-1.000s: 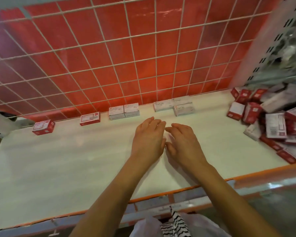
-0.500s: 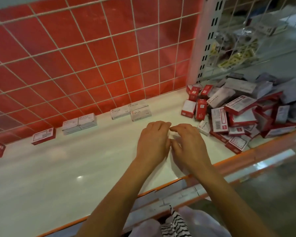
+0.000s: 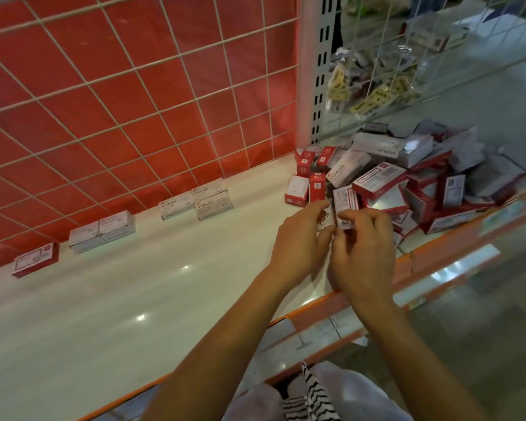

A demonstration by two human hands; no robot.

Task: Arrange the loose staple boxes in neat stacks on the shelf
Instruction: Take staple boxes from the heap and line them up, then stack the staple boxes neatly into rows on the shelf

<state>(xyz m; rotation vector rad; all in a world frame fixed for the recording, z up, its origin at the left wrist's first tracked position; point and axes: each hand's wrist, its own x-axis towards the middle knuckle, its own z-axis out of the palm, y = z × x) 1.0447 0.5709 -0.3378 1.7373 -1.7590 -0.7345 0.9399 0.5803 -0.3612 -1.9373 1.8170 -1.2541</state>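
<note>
Nearest the camera lies a black-and-white striped cloth [image 3: 312, 399] over pale clothing. Just beyond it runs the orange front rail [image 3: 407, 259] of the glossy cream shelf [image 3: 119, 299]. Two bare forearms reach over the rail, and the hands meet side by side above the shelf's right part.

The right hand [image 3: 362, 247] has its fingers curled and pinches the lower end of a red-and-white cardboard staple box [image 3: 345, 203], which stands roughly upright at the near edge of the pile. The left hand [image 3: 298, 241] is bent in beside it. Its forefinger and thumb seem to close on a small pale cardboard box [image 3: 324, 220], though blur makes that grip uncertain.

Just behind the fingers, a jumbled heap of loose red and white staple boxes [image 3: 407, 183] fills the shelf's right end, lying at all angles.

Further back, boxes sit in a row along the rear edge:
- a single flat red box [image 3: 35, 259] at the left
- a low stack of grey-white boxes [image 3: 102, 230]
- a group of white boxes printed STAPLES [image 3: 196, 200]

Behind them rises a white wire grid [image 3: 176, 56] against a red backing panel [image 3: 119, 95]. To the right stands a white slotted upright [image 3: 319, 71], with yellow-labelled packets [image 3: 374, 95] beyond it.
</note>
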